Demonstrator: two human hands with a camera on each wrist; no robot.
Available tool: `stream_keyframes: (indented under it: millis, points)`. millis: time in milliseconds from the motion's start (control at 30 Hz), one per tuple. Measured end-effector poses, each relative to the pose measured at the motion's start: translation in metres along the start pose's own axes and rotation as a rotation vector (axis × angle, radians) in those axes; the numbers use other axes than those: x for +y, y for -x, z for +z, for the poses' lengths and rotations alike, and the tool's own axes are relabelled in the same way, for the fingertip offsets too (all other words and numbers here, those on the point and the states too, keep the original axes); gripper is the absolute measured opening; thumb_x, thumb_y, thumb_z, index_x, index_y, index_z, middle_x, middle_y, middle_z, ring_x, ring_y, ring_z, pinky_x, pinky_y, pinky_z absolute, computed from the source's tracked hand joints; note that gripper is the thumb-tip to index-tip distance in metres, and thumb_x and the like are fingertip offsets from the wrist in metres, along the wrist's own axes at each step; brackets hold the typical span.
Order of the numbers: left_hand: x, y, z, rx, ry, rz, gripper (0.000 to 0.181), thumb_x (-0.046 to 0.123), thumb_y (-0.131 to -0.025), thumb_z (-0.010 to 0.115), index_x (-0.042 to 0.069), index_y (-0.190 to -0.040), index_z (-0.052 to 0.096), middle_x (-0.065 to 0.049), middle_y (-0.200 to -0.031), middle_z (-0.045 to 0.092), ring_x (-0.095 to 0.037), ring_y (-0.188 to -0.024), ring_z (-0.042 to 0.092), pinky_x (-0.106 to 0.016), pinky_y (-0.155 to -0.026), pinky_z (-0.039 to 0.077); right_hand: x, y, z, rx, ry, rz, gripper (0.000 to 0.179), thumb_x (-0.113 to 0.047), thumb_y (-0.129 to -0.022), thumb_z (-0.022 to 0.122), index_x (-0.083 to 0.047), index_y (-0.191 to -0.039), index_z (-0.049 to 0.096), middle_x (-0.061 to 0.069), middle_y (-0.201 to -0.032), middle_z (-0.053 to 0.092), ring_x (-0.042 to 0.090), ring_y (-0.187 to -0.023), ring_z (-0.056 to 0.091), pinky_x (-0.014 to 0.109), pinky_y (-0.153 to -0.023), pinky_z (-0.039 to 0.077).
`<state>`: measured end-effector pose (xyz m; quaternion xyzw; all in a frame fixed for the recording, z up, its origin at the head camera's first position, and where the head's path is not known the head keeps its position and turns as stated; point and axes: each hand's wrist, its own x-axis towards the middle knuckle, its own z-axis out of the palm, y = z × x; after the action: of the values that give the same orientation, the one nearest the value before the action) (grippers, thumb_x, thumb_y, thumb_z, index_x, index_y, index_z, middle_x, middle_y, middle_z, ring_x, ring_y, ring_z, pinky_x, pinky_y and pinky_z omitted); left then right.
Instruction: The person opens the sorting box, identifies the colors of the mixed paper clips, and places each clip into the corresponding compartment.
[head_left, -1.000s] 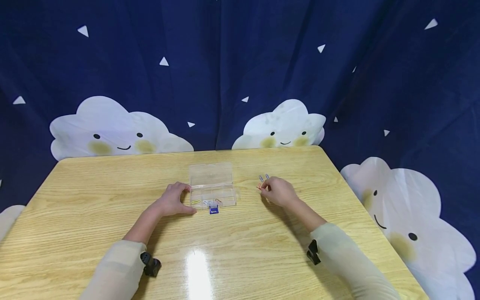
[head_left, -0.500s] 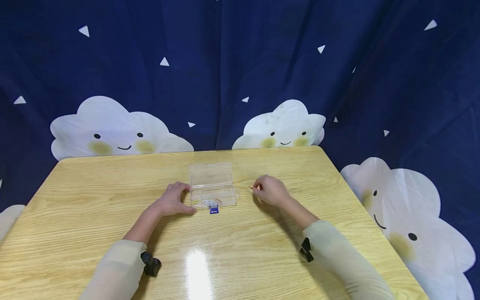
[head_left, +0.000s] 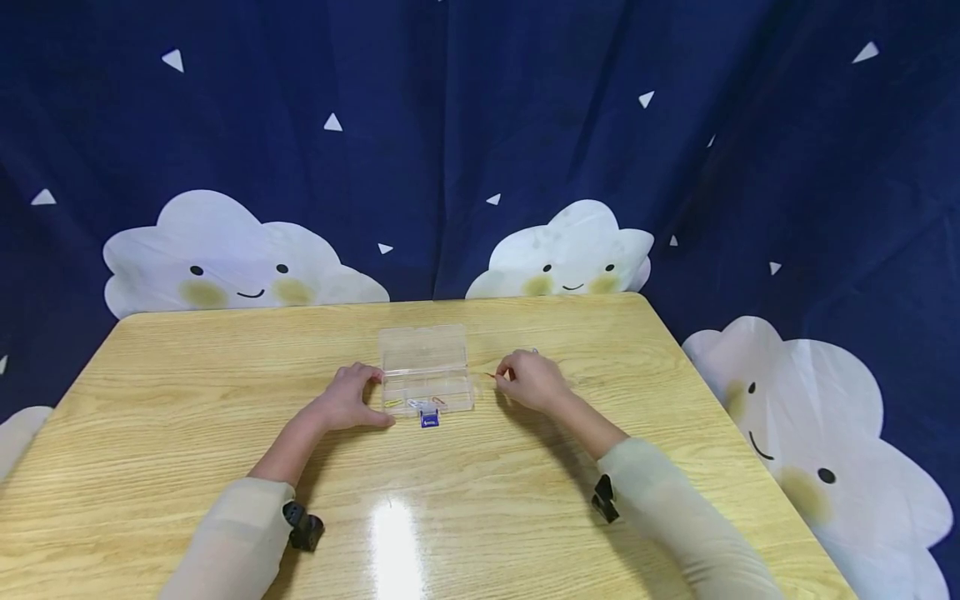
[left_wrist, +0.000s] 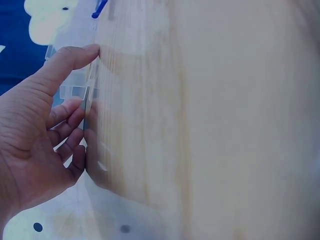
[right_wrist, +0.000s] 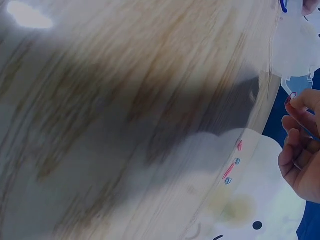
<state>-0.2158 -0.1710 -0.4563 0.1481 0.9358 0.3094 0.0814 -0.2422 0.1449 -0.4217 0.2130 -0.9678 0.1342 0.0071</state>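
A clear plastic divided box lies on the table with its lid tipped back. Its front row holds a yellow paper clip, pale clips and a red clip. My left hand grips the box's left end, thumb at the front corner and fingers along the side; the left wrist view shows the curled fingers. Just right of the box, my right hand pinches a red paper clip between thumb and forefinger, its tip pointing toward the box.
A blue latch sticks out at the box's front. Small red and blue clips lie on the wooden table behind the right hand, mostly hidden in the head view. A dark blue curtain with clouds hangs beyond the table.
My right hand has moved left, away from the loose clips and toward the box, carrying the red paper clip. The left hand and the box have stayed in place.
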Motion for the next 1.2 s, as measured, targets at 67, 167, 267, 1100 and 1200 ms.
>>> stream_keyframes:
  millis: [67,167,267,1100,1200]
  points:
    - [-0.001,0.000,0.000,0.002,-0.002,-0.001,0.070,0.037,-0.063,0.082,0.003,-0.118,0.052,-0.015,-0.118,0.050,-0.033,-0.109,0.041,-0.048,-0.094,0.039,-0.002,-0.001,0.000,0.003,-0.005,-0.006,0.015,-0.023,-0.087,0.061,-0.015,-0.090,0.072,-0.004,-0.071,0.055,0.008,-0.059,0.046,0.025,-0.052,0.039]
    - [-0.001,-0.001,0.000,0.004,-0.009,0.004,0.071,0.037,-0.063,0.082,0.003,-0.117,0.052,-0.015,-0.118,0.051,-0.033,-0.108,0.041,-0.048,-0.093,0.039,-0.005,-0.002,0.000,0.007,-0.010,-0.011,0.014,-0.023,-0.087,0.060,-0.015,-0.090,0.072,-0.005,-0.070,0.055,0.008,-0.058,0.045,0.028,-0.057,0.040]
    - [-0.001,-0.001,0.000,0.007,-0.020,0.007,0.070,0.037,-0.063,0.082,0.003,-0.117,0.052,-0.015,-0.117,0.051,-0.033,-0.108,0.041,-0.048,-0.093,0.039,-0.008,-0.003,0.000,0.008,-0.004,-0.013,0.014,-0.023,-0.088,0.060,-0.016,-0.090,0.072,-0.006,-0.069,0.054,0.008,-0.057,0.045,0.036,-0.066,0.044]
    - [-0.001,-0.001,0.000,0.007,-0.014,-0.003,0.072,0.037,-0.064,0.083,0.002,-0.118,0.052,-0.018,-0.122,0.050,-0.034,-0.110,0.041,-0.049,-0.095,0.038,-0.034,-0.012,0.012,0.028,-0.010,-0.090,0.010,-0.022,-0.084,0.062,-0.016,-0.082,0.070,-0.005,-0.069,0.055,0.006,-0.059,0.046,0.020,-0.051,0.036]
    - [0.000,-0.001,0.000,0.006,-0.016,-0.007,0.072,0.037,-0.064,0.083,0.002,-0.119,0.052,-0.018,-0.122,0.050,-0.034,-0.110,0.041,-0.049,-0.095,0.038,-0.037,-0.012,0.013,0.031,-0.012,-0.090,0.010,-0.021,-0.083,0.063,-0.016,-0.082,0.071,-0.005,-0.069,0.055,0.006,-0.059,0.046,0.021,-0.051,0.036]
